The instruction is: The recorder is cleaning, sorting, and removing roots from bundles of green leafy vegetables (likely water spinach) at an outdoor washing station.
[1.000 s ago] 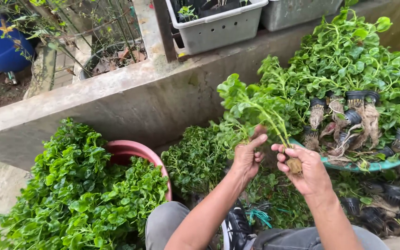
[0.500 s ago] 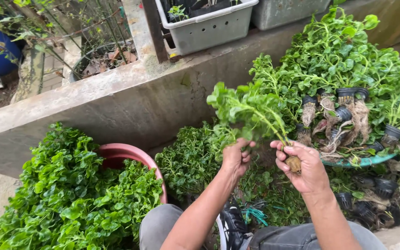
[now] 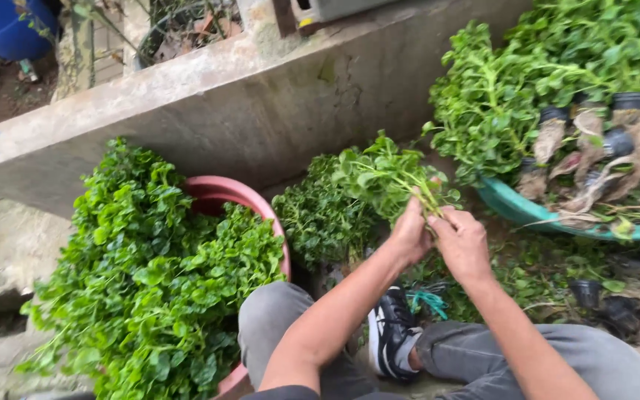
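Note:
A leafy green plant with thin pale stems is held low in front of me by both hands. My left hand grips the stems from the left. Pressed close against it, my right hand is closed around the stem base, hiding the root end. To the left a pink basin is heaped with cut green leaves. At the right a teal basin holds leafy plants with brown roots in black net pots.
A grey concrete ledge runs across behind the basins. A dark green leaf pile lies by the wall. Empty black net pots and trimmings litter the ground at right. My grey trousers and a black shoe are below.
The view tilted downward. Both hands lowered the plant and came together; the left hand closed onto the stems next to the right hand, and the root end is now hidden.

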